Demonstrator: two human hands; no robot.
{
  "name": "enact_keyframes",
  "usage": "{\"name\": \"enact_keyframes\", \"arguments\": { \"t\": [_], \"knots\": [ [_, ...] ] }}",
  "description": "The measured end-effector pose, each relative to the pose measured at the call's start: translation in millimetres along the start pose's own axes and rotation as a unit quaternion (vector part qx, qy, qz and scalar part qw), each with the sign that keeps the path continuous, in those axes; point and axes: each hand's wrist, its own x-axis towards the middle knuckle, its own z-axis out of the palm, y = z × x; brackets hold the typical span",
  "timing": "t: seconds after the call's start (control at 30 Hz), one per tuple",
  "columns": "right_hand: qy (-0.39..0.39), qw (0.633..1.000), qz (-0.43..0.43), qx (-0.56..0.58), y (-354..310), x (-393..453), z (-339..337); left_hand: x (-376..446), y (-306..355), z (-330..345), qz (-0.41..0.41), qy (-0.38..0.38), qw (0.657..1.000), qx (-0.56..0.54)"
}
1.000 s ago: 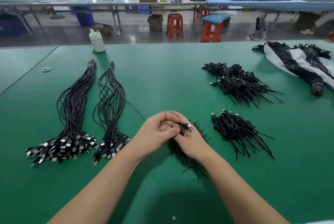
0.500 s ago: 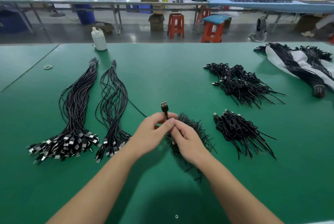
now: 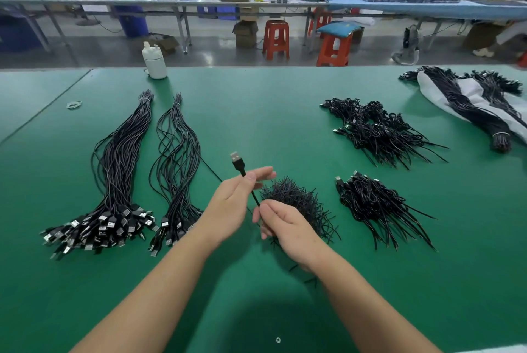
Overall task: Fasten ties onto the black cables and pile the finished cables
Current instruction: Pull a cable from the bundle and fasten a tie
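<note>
My left hand (image 3: 232, 204) pinches a black USB cable (image 3: 239, 163) just below its plug, which points up. Lower down, my right hand (image 3: 281, 223) grips the same cable, with the cord stretched between both hands. Behind my right hand lies a loose heap of black ties (image 3: 296, 200). Two long bundles of untied black cables (image 3: 119, 170) (image 3: 176, 164) lie to the left, plugs toward me. Two piles of finished coiled cables (image 3: 370, 204) (image 3: 376, 131) sit to the right.
A white bottle (image 3: 154, 60) stands at the green table's far edge. A rubber band (image 3: 74, 104) lies far left. More cable bundles rest on a white sheet (image 3: 473, 96) at the far right. Stools and benches stand beyond the table.
My hands have drawn apart: the left lifted the plug end upright, the right slid down the cord. A second ago both hands were clasped together over the plug.
</note>
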Motion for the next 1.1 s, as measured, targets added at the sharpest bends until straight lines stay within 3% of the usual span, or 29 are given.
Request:
{"name": "enact_keyframes", "arguments": {
  "t": [0.07, 0.13, 0.2, 0.37, 0.47, 0.57, 0.63, 0.7, 0.83, 0.9, 1.0, 1.03, 1.1],
  "knots": [
    [-0.017, 0.998, 0.033, 0.059, 8.2, -0.8, 5.0, 6.9, 5.9, -0.5, -0.004, 0.045, 0.982, -0.184],
    [-0.019, 0.984, 0.074, 0.162, 15.8, -1.6, 10.2, 14.0, 14.6, -8.5, -0.03, 0.028, 0.911, -0.41],
    [-0.013, 0.951, 0.114, 0.287, 20.6, -1.0, 13.2, 13.8, 19.8, -19.9, -0.06, -0.019, 0.878, -0.474],
    [-0.009, 0.871, 0.199, 0.449, 24.7, 4.8, 7.4, -3.4, 8.5, -35.6, -0.175, -0.266, 0.901, -0.296],
    [-0.006, 0.858, 0.224, 0.463, 24.8, 6.3, 4.9, -11.5, -5.1, -35.4, -0.213, -0.356, 0.903, -0.11],
    [-0.014, 0.879, 0.222, 0.423, 24.4, 7.2, 2.0, -19.5, -21.1, -27.4, -0.262, -0.317, 0.91, 0.053],
    [-0.026, 0.889, 0.216, 0.403, 24.3, 6.2, -0.4, -22.3, -30.2, -22.7, -0.265, -0.277, 0.919, 0.095],
    [-0.038, 0.898, 0.199, 0.39, 24.3, 3.6, -0.1, -22.2, -38.7, -20.4, -0.24, -0.238, 0.939, 0.069],
    [-0.064, 0.917, 0.17, 0.356, 24.7, -3.4, 11.4, -18.9, -49.1, -6.0, -0.194, -0.076, 0.969, -0.134],
    [-0.075, 0.915, 0.173, 0.357, 28.1, -7.3, 17.5, -12.1, -50.2, -1.4, -0.182, 0.023, 0.934, -0.306],
    [-0.068, 0.923, 0.199, 0.321, 40.3, -15.6, 24.3, 4.5, -43.3, -15.6, -0.152, 0.126, 0.829, -0.523],
    [-0.058, 0.925, 0.207, 0.314, 45.8, -18.6, 26.1, 8.1, -39.2, -21.6, -0.143, 0.136, 0.813, -0.547],
    [-0.029, 0.915, 0.214, 0.34, 54.3, -20.0, 27.0, 8.2, -33.5, -29.6, -0.146, 0.105, 0.827, -0.533]
  ]
}}
